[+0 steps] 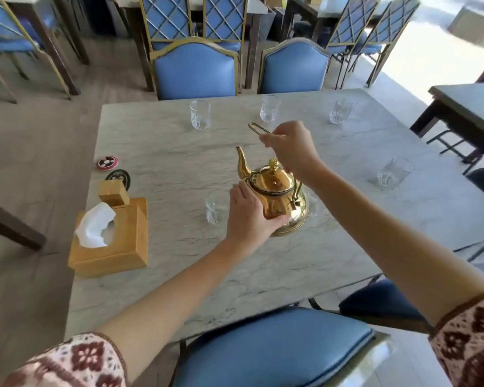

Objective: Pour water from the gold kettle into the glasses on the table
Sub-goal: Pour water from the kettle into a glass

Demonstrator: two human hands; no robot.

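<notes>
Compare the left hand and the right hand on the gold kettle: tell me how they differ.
The left hand sits low, cupping the gold kettle's belly; the right hand is raised above its lid. The left hand's fingers wrap the broad body; the right hand's fingers pinch the thin wire handle. Both hold the same kettle, which appears to stand on the table.
</notes>
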